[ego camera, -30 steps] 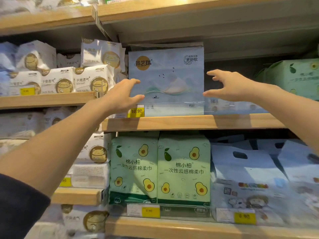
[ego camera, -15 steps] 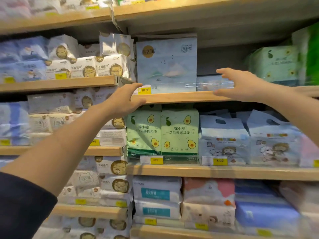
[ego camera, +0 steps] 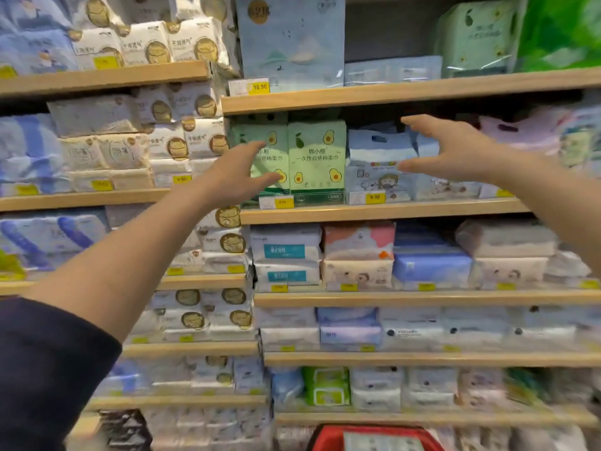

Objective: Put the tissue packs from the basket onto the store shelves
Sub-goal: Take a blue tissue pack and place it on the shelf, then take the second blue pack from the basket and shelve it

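A tall pale blue tissue pack [ego camera: 289, 40] stands upright on the upper wooden shelf [ego camera: 406, 91], above a yellow 10.90 tag. Both my hands hang in the air below it, apart from everything. My left hand [ego camera: 232, 177] is spread in front of the green avocado packs [ego camera: 317, 161]. My right hand [ego camera: 453, 148] is spread in front of the blue cartoon packs [ego camera: 379, 170]. Neither holds anything. At the bottom edge shows the red basket [ego camera: 328, 432] with a pale pack [ego camera: 380, 441] inside it.
Wooden shelves packed with tissue packs fill the whole view on both sides. A bare gap [ego camera: 390, 27] lies right of the tall blue pack, above low flat packs. A green pack [ego camera: 474, 34] stands further right on that shelf.
Both hands have come away from the tall blue pack and dropped a shelf lower. The view has tilted down and pulled back, bringing lower shelves and the red basket into sight.
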